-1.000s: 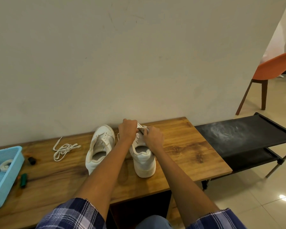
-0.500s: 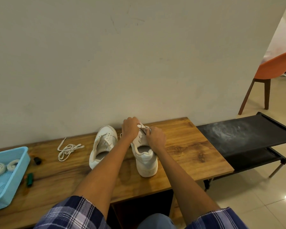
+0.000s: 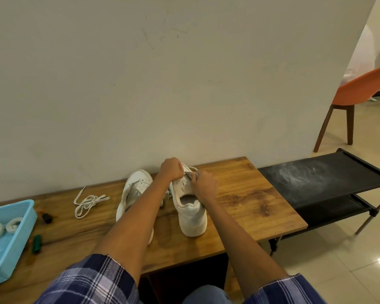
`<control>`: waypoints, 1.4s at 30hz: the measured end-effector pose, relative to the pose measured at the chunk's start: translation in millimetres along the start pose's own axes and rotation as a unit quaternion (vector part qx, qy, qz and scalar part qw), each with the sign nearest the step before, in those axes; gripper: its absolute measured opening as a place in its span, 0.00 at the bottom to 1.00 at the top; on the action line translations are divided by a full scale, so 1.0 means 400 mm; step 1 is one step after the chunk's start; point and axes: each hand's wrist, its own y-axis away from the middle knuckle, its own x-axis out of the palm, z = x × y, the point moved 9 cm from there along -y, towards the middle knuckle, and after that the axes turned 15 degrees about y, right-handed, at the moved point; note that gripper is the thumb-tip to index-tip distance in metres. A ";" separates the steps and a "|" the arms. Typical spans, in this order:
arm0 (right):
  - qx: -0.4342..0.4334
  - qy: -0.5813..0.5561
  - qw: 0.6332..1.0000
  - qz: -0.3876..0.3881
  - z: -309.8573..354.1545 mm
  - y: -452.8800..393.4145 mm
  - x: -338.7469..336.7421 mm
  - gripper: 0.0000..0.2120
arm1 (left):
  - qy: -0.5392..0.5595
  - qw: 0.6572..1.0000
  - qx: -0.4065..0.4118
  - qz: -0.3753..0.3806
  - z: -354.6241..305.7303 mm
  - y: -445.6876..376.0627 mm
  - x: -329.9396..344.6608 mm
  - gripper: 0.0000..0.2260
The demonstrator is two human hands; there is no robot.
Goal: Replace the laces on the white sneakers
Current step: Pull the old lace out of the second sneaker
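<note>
Left hand: I see my left hand point(image 3: 171, 169) over the toe end of the white low-top sneaker on the right point(image 3: 190, 210), fingers curled and pinching a flat white lace point(image 3: 192, 172) at the upper eyelets.
Right hand: my right hand point(image 3: 205, 187) sits just beside the left, on the sneaker's right side, fingers curled; it pinches the same lace near the tongue. How much lace it has I cannot tell.
Worked sneaker: it stands upright on the brown wooden tabletop point(image 3: 246, 194), heel towards me, toe towards the pale wall point(image 3: 162, 84).
Second sneaker: the other white sneaker point(image 3: 134, 191) lies just to the left, partly hidden by my left forearm, its eyelets bare where I can see them.
Loose lace: a bundled off-white shoelace point(image 3: 88, 202) lies on the wood left of the pair, apart from both.
Basket: a light blue plastic basket point(image 3: 20, 227) at the table's left edge holds two coiled white laces point(image 3: 2, 227).
Small items: a small black object point(image 3: 47, 217) and a small green object point(image 3: 37, 242) lie beside the basket.
Surroundings: a black fabric rack point(image 3: 320, 183) stands right of the table, with an orange chair with wooden legs point(image 3: 360, 91) beyond it.
</note>
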 end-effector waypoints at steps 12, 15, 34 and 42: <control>0.005 0.013 1.000 -0.002 -0.005 0.000 -0.002 0.16 | 0.581 0.785 -0.073 -0.199 0.061 0.045 -0.067 0.08; -0.001 0.013 1.000 -0.006 -0.003 0.003 -0.007 0.16 | 0.622 0.747 -0.104 -0.210 0.064 0.038 -0.073 0.11; 0.002 -0.005 1.000 0.001 -0.003 0.004 -0.009 0.15 | -0.198 0.978 0.019 -0.068 -0.054 0.045 0.013 0.09; 0.003 -0.017 1.000 -0.006 -0.007 0.011 -0.018 0.16 | -0.042 0.999 -0.022 -0.015 -0.012 0.027 0.017 0.13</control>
